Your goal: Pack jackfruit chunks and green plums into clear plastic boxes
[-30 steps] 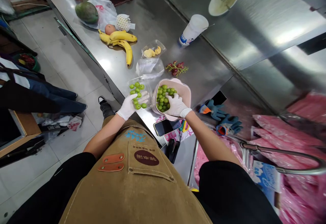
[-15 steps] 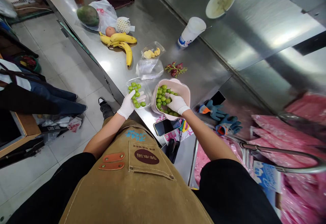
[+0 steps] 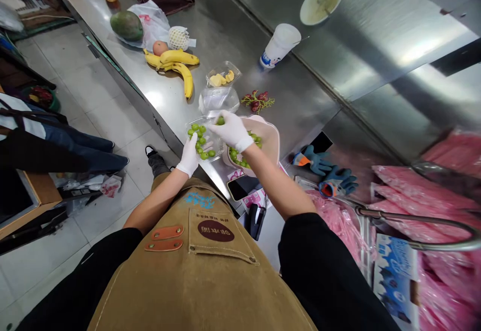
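My left hand (image 3: 190, 155), in a white glove, grips the near side of a clear plastic tray (image 3: 218, 156) holding several green grapes (image 3: 203, 155). Its thumb lies over the rim and the other fingers show through from beneath. Also gloved in white, my right hand (image 3: 232, 131) pinches a green grape (image 3: 220, 120) above the tray's right side. Under my right wrist stands a pink basket (image 3: 271, 135) with more green grapes in it, partly hidden by the hand and forearm. A clear plastic lid or second tray (image 3: 219, 101) lies just beyond the tray.
Farther back lie cut fruit in a clear box (image 3: 221, 78), red grapes (image 3: 257, 102), bananas (image 3: 178, 61), a mango (image 3: 127, 25) and a white cup (image 3: 280, 46). A phone (image 3: 242, 187), stapler (image 3: 256, 221) and blue gloves (image 3: 317, 160) are nearer. Another person's legs (image 3: 82, 145) are at left.
My right hand has come up out of the pink basket and moved left over the tray with a green grape. My left hand keeps its grip on the tray.
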Demonstrator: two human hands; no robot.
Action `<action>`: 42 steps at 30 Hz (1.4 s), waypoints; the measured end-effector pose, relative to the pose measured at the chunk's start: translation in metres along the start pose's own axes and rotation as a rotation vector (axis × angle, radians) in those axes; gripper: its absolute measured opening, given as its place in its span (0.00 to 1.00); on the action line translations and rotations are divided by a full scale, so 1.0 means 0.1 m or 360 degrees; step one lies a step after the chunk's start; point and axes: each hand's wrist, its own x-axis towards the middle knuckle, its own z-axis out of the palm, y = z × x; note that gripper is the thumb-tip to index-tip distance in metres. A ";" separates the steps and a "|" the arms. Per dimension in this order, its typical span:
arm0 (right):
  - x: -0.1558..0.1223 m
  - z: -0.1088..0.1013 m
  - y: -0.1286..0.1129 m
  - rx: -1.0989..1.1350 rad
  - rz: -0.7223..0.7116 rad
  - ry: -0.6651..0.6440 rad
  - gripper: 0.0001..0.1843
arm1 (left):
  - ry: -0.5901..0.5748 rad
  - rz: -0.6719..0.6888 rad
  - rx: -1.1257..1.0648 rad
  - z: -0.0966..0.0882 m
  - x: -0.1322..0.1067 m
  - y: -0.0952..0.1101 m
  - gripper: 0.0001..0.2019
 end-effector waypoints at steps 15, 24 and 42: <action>-0.57 -0.49 1.00 -0.0685 0.0308 -0.0296 0.27 | 0.0182 0.0242 0.0038 -0.21 0.17 0.07 0.24; -0.66 -0.12 1.33 -0.1041 0.0330 -0.0520 0.36 | 0.0123 0.0230 0.0474 -0.33 0.09 0.30 0.24; -0.54 -0.49 1.02 -0.1166 0.0322 -0.0576 0.24 | 0.0349 0.0086 0.0663 -0.30 -0.02 0.37 0.17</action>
